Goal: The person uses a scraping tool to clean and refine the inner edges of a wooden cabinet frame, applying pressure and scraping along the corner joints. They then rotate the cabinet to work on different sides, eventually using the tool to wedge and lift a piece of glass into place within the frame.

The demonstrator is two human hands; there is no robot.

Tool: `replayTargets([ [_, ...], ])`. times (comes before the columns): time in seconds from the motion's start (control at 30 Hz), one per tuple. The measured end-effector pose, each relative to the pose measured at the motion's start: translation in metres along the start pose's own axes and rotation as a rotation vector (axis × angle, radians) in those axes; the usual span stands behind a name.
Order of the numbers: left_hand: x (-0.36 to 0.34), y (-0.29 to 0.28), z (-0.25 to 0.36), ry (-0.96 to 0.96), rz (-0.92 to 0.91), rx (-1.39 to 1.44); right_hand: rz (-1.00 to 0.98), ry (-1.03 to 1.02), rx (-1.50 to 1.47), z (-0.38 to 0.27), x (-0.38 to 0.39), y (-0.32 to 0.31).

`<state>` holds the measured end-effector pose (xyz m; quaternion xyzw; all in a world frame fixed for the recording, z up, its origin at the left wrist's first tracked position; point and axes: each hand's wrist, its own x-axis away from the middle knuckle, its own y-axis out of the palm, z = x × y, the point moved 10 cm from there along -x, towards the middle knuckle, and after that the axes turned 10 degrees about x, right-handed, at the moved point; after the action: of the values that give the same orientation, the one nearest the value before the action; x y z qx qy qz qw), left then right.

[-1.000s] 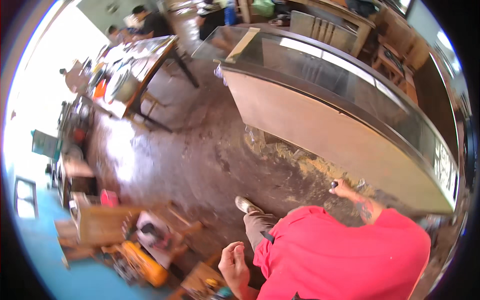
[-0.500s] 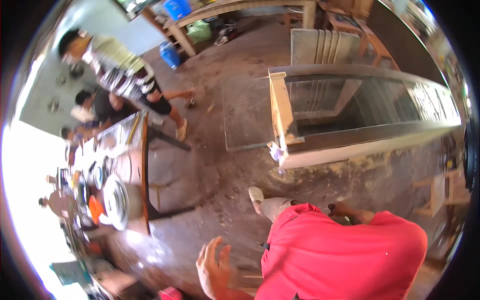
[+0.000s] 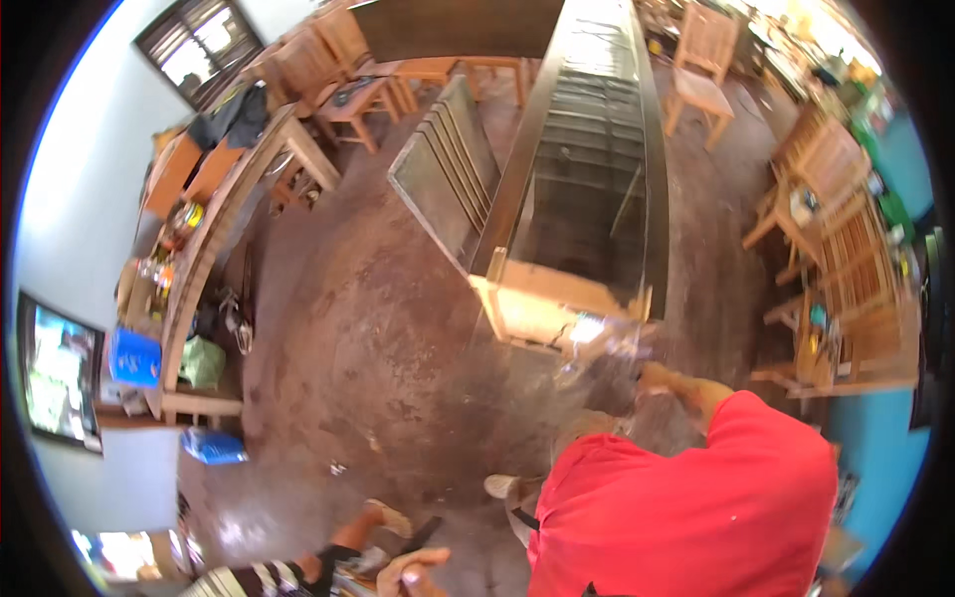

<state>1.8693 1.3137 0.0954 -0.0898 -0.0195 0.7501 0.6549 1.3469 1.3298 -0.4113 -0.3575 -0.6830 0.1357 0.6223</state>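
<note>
At the lower edge my left hand [image 3: 410, 571] hangs loosely curled, fingers partly apart, with nothing visible in it. My right hand [image 3: 661, 384] is out past the red shirt [image 3: 686, 502], close to the near end of a long dark wooden cabinet [image 3: 652, 199] with glass panels. Motion smears its fingers, so what they hold, if anything, does not show. A pale, unfinished wood board [image 3: 542, 306] closes the cabinet's near end. Shiny crumpled clear plastic [image 3: 597, 338] hangs at that board, blurred, near my right hand.
A slatted grey panel [image 3: 448, 164] leans by the cabinet's left side. Wooden chairs [image 3: 701, 70] stand behind and along the right. A long wooden bench [image 3: 214, 234] with goods runs on the left, a blue bag [image 3: 214, 446] below it. Another person's leg [image 3: 348, 537] is at lower left.
My view has swung right, so the cabinet now points away from me. My right hand has come out from beside the shirt toward the cabinet's end. The left hand sits lower in view.
</note>
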Motion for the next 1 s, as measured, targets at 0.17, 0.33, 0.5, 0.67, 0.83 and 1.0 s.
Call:
replayTargets([
  [0.17, -0.112, -0.028, 0.024, 0.114, -0.379, 0.286, 0.315, 0.305, -0.341, -0.034, 0.1, 0.107],
  [0.33, -0.208, -0.065, 0.025, 0.136, -0.536, 0.369, 0.049, 0.352, -0.279, -0.188, 0.103, 0.186],
  [0.5, -0.317, -0.052, 0.011, 0.081, -0.62, 0.608, 0.102, 0.455, -0.505, -0.264, 0.066, 0.221],
  [0.67, -0.46, -0.037, -0.019, 0.018, -0.646, 0.775, 0.104, 0.568, -0.687, -0.354, -0.039, 0.154],
  [0.83, -0.578, 0.018, -0.017, 0.028, -1.083, 0.785, 0.258, 0.745, -1.044, -0.438, -0.076, 0.057],
  [1.0, -0.648, 0.108, 0.008, -0.566, -1.651, 1.268, 0.089, 1.007, -1.048, -0.512, -0.119, -0.038],
])
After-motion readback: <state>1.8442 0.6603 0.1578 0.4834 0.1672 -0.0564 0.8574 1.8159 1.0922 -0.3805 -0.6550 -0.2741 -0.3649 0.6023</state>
